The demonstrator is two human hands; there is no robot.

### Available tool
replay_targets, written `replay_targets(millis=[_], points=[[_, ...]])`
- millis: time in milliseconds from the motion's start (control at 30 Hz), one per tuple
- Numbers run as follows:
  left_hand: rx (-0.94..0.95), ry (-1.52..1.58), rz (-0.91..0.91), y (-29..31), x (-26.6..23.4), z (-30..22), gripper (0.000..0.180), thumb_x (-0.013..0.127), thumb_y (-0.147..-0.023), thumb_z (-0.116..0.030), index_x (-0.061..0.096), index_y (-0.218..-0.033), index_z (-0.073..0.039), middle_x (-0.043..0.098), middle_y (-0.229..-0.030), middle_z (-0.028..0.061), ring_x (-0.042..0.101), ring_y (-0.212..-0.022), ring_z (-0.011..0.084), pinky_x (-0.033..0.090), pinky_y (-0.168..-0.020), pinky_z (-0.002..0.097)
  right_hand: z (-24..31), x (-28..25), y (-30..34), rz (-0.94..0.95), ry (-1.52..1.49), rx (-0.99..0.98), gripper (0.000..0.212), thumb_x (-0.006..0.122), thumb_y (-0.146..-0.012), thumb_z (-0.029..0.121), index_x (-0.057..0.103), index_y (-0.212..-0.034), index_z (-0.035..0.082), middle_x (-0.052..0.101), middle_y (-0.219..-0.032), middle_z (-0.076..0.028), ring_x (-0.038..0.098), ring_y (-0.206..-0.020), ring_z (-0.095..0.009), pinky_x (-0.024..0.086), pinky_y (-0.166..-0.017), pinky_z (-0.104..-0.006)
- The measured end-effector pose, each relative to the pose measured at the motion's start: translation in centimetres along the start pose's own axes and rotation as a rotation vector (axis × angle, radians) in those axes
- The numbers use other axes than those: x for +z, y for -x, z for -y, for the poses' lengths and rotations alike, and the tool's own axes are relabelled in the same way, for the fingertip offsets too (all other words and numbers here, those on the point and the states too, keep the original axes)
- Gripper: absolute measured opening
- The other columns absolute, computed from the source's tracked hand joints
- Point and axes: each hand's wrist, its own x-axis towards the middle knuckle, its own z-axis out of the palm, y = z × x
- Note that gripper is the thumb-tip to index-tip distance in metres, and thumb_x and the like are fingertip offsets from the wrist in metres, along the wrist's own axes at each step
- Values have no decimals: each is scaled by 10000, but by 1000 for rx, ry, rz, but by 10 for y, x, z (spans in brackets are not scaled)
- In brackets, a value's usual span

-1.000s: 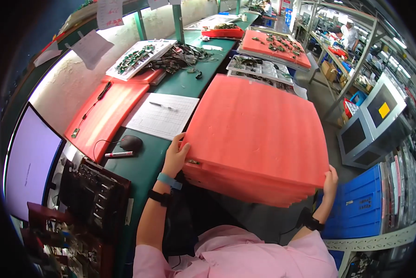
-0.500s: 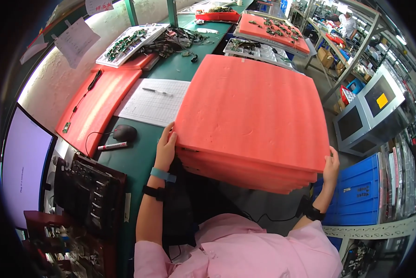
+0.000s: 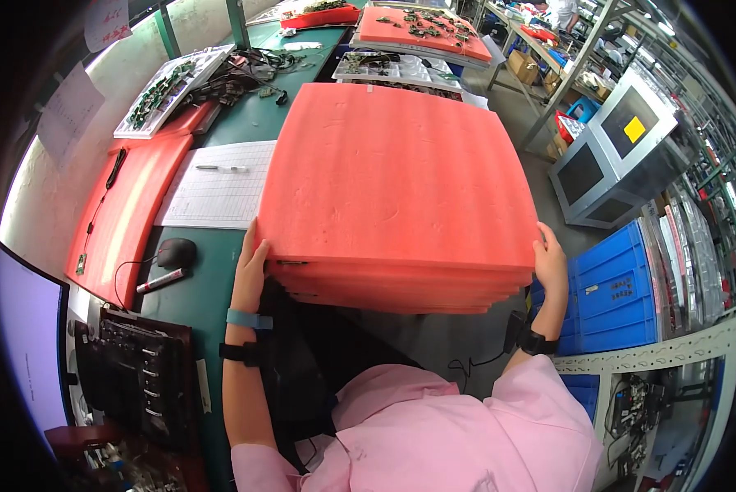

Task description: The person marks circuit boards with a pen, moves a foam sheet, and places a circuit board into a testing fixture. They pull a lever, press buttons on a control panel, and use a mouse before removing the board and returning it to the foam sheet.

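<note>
Left hand (image 3: 250, 266) and right hand (image 3: 551, 264) at opposite sides, I hold a red foam stack (image 3: 402, 184) beside the green workbench (image 3: 214, 262).

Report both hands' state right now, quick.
Left hand: closed around the left edge of the red foam stack, holding it.
Right hand: holding the same stack at its right edge.

Room shows between the mouse (image 3: 176, 253) and left hand (image 3: 250, 267); the red foam stack (image 3: 399, 180) blocks the middle, depth beneath unclear.
</note>
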Motion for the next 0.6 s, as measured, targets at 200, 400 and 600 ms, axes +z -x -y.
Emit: replay_targets(millis=[200, 400, 600], points=[[200, -168, -15, -9, 4, 18, 556, 500, -942, -245, 332, -1410, 4, 394, -1425, 176, 355, -1328, 234, 269, -1091, 312, -54, 10, -10, 68, -201, -72, 405, 476, -891, 146, 505, -1294, 121, 589, -1177, -214, 577, -1080, -366, 456, -899, -389], [92, -237, 21, 3, 10, -3, 630, 512, -932, -290, 249, -1453, -52, 402, -1402, 237, 384, -1314, 312, 296, -1073, 331, -5, -7, 0, -22, 246, 68, 388, 514, -875, 164, 537, -1259, 117, 633, -1095, -188, 581, -1021, -376, 451, -869, -444], [99, -161, -31, 15, 3, 2, 593, 480, -960, -246, 234, -1462, -48, 424, -1383, 172, 401, -1278, 225, 297, -1061, 299, 60, 0, 18, -480, 395, -358, 292, 555, -870, 114, 603, -1156, 80, 632, -993, -162, 596, -906, -355, 469, -825, -416]])
